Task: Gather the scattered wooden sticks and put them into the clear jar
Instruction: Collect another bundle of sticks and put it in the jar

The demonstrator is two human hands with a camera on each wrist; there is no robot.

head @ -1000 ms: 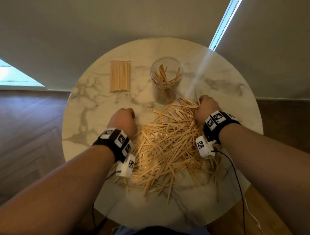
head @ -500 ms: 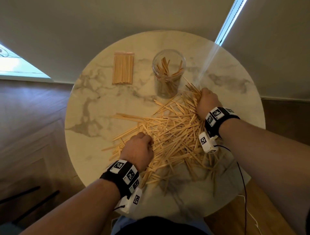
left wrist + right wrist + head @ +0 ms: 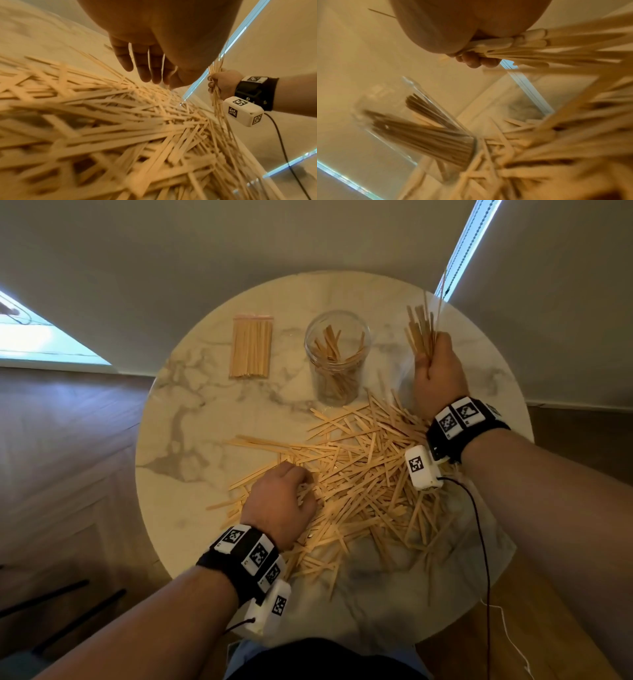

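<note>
A loose pile of wooden sticks (image 3: 359,484) covers the middle of the round marble table (image 3: 191,474). Behind the pile stands the clear jar (image 3: 337,354), upright, with several sticks in it; the right wrist view shows the jar (image 3: 419,128) blurred. My right hand (image 3: 438,371) grips a bundle of sticks (image 3: 419,333), held upright above the table to the right of the jar. Its fingers (image 3: 476,60) wrap round the bundle (image 3: 522,44). My left hand (image 3: 279,503) rests on the pile's left side. Its fingers (image 3: 142,67) are fairly straight and touch the sticks.
A neat flat packet of sticks (image 3: 251,347) lies at the back left of the table, left of the jar. Bare marble shows along the left and near edges. A black cable (image 3: 479,542) runs from my right wrist over the near right edge. Wooden floor surrounds the table.
My right hand has lifted a bundle of sticks off the pile's far right edge, up and back. My left hand, earlier left of the pile, came down onto its left side.
</note>
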